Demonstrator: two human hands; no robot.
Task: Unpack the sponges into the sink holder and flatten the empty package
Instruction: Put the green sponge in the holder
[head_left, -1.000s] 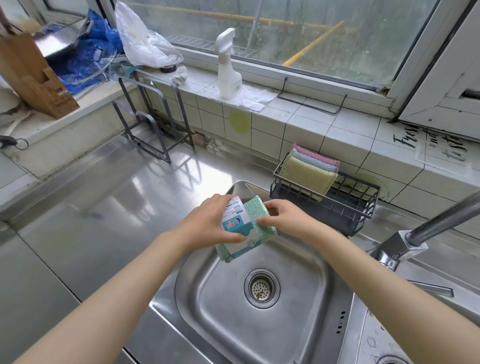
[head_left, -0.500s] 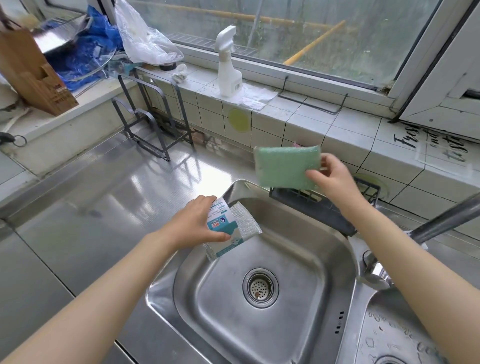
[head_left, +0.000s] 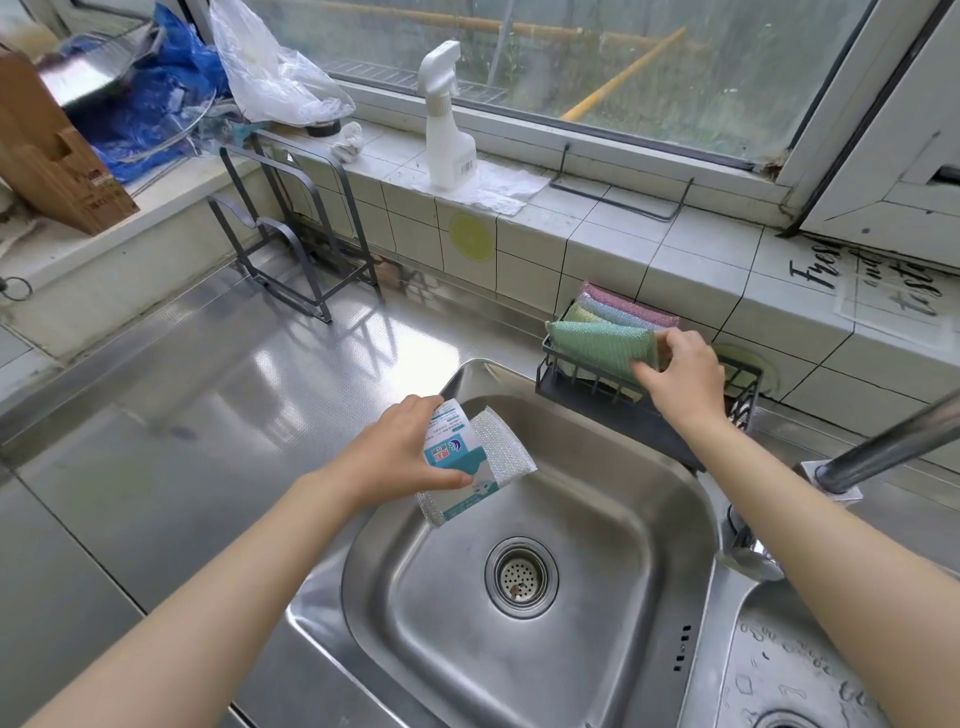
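- Right hand (head_left: 678, 376): fingers pinch the right end of the green sponge (head_left: 602, 345), which sits low in the front of the holder (head_left: 587, 387), leaning against the sponges behind it.
- Holder: dark wire basket at the far rim of the sink (head_left: 519, 649), against the tiled ledge (head_left: 597, 244). Behind the green sponge stand a yellow sponge (head_left: 579, 313), a blue sponge (head_left: 618, 312) and a pink sponge (head_left: 631, 304), all upright and overlapping.
- Left hand (head_left: 400, 452): clasps the package (head_left: 457, 462) over the near-left corner of the sink; thumb lies across its printed face.
- Package: a white-and-teal sleeve with one silver sponge (head_left: 501, 452) inside, whose ends protrude at top right and bottom left.
- Sink: steel basin with a drain (head_left: 521, 577) at centre; tap (head_left: 883, 452) enters from the right.
- Ledge: bears a white spray bottle (head_left: 447, 119) on a cloth (head_left: 488, 189).
- Counter (head_left: 182, 389): steel, carrying a wire rack (head_left: 291, 239) at the back.
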